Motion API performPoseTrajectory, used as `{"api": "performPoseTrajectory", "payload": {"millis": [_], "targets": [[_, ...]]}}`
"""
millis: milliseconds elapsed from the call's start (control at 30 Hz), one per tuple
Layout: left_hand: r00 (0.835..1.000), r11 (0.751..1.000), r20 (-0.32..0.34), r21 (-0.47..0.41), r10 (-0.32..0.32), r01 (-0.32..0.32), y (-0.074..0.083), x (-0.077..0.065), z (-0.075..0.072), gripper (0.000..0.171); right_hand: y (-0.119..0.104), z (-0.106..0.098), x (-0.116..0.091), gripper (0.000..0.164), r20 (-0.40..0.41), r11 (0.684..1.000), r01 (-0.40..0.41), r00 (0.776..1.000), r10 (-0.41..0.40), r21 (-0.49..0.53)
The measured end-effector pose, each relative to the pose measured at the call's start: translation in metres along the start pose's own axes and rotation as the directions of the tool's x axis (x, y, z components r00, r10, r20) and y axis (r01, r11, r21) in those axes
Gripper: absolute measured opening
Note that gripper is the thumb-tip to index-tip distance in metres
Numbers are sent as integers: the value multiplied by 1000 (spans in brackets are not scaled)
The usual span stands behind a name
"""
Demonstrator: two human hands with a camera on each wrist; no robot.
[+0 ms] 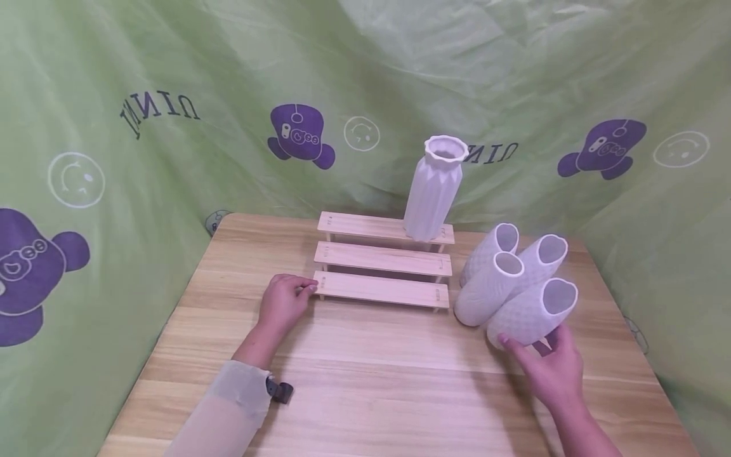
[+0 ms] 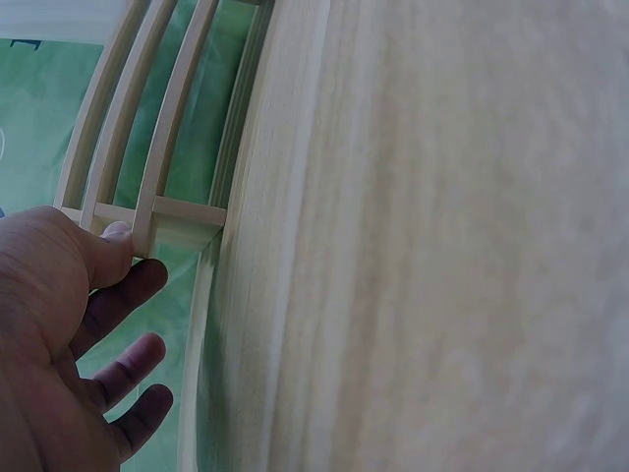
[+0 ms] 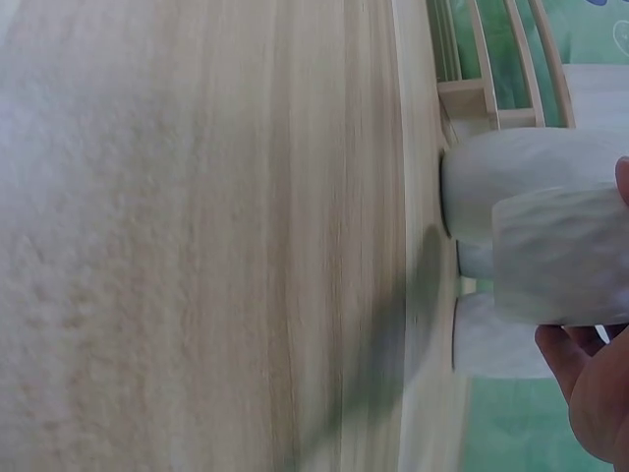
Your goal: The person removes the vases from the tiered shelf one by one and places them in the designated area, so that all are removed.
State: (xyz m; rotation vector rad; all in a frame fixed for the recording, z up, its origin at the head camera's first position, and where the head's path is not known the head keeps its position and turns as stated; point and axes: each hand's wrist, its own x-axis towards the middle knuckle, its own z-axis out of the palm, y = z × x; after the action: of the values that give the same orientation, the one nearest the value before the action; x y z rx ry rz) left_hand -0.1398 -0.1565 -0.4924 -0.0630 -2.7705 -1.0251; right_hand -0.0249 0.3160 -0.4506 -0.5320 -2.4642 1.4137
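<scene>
My left hand (image 1: 285, 301) pinches the left end of the lowest shelf of a three-step wooden display rack (image 1: 379, 290) between thumb and index finger; its other fingers spread loosely in the left wrist view. On the right, my right hand (image 1: 556, 374) grips a white textured vase (image 1: 525, 314) low on its side, thumb in front. In the right wrist view the base of this held vase (image 3: 560, 256) is raised off the table. Three more white vases stand close behind it, among them a leaf-patterned vase (image 1: 485, 295). A pleated white vase (image 1: 432, 197) stands on the top shelf's right end.
The wood-grain table (image 1: 365, 381) carries the rack and vases. A green printed curtain (image 1: 240, 57) hangs close round its back and sides. The vase group sits just right of the rack.
</scene>
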Motion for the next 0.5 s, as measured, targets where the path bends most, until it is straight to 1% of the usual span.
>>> {"api": "performPoseTrajectory", "payload": {"millis": [167, 367, 500], "targets": [[1000, 1000, -5, -1, 4, -4, -1, 0, 1, 11, 2, -2, 5, 93, 9, 1000, -6, 1000, 7, -27], [1000, 1000, -3, -4, 3, -3, -1, 0, 1, 11, 2, -3, 11, 98, 30, 999, -32, 999, 34, -36], [1000, 1000, 2, -5, -2, 2, -1, 0, 0, 11, 3, -3, 15, 98, 32, 999, -27, 999, 28, -40]]}}
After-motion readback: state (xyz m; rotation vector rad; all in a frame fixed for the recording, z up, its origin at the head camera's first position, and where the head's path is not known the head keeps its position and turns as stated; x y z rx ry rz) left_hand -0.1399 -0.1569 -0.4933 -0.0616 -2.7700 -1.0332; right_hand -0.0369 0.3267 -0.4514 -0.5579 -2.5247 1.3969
